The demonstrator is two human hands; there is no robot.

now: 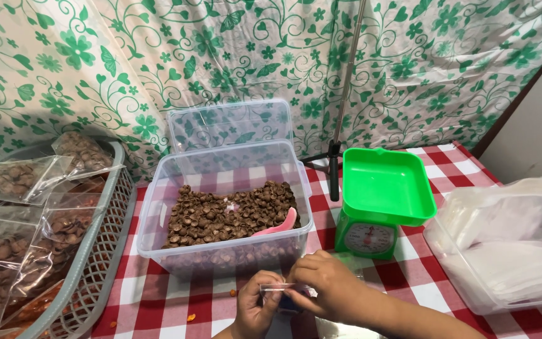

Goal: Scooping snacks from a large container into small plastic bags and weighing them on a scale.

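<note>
My left hand point(255, 304) and my right hand point(327, 285) meet low at the front of the table, both pinching the top edge of a small clear plastic bag point(283, 292). Just behind them stands a clear plastic tub point(158, 207) filled with small brown ring-shaped snacks point(221, 216), with a pink scoop point(280, 225) stuck in them. To the right of the tub sits a green kitchen scale point(381, 201) with an empty square pan.
A grey basket point(98, 251) at the left holds several filled clear bags of snacks. The tub's lid point(230, 122) leans against the green-patterned curtain. A tripod pole point(340, 113) stands behind the scale. A clear container point(472, 276) of empty bags sits at right.
</note>
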